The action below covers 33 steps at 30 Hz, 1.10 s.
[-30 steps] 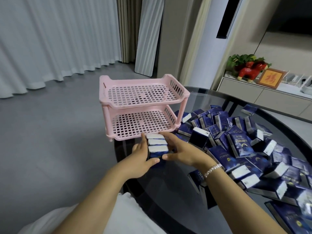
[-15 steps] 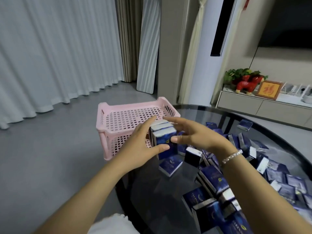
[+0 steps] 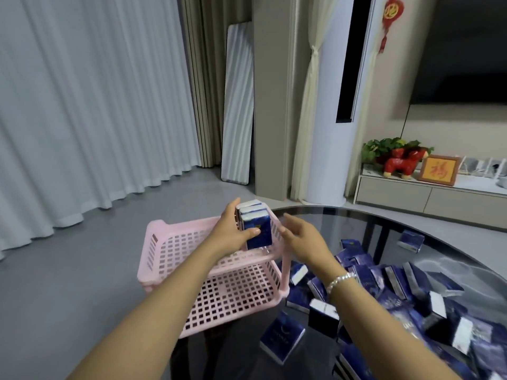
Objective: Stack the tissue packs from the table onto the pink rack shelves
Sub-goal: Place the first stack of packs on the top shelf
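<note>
While the left hand (image 3: 233,233) grips three upright packs (image 3: 254,225) over the pink rack (image 3: 175,242), the right hand (image 3: 300,237) hovers beside them, fingers relaxed, holding nothing.

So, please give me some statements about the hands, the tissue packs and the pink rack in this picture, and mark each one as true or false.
1. The left hand grips a bundle of tissue packs over the top shelf of the pink rack. True.
2. The right hand also holds a tissue pack. False: its fingers are relaxed and hold nothing, just beside the bundle.
3. The bottom shelf is full of packs. False: no packs show on it.
4. Many loose packs lie on the glass table, to the right of the rack. True.
5. The right wrist wears a beaded bracelet. True.
</note>
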Each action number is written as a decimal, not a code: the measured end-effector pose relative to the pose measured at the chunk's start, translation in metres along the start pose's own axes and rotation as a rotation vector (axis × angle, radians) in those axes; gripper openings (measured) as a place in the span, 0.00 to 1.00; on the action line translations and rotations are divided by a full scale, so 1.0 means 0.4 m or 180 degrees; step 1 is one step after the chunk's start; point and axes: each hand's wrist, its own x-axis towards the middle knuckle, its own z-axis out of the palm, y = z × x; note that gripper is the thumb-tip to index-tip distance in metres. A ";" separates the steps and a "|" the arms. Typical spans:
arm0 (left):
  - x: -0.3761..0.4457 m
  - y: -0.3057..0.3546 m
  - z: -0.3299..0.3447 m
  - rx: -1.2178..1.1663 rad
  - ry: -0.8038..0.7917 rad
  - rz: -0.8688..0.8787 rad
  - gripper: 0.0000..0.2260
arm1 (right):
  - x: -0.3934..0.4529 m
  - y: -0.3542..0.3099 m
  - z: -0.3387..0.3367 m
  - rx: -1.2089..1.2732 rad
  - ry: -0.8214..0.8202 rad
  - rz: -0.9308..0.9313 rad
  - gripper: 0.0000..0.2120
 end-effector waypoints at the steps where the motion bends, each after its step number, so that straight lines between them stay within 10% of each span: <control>1: 0.017 -0.010 0.008 0.0003 -0.0019 -0.0013 0.38 | 0.004 0.011 0.011 0.0080 0.0032 0.0043 0.21; 33: 0.052 -0.038 0.002 0.0758 -0.0317 0.0517 0.33 | -0.048 0.036 0.056 0.0382 0.0573 -0.0016 0.17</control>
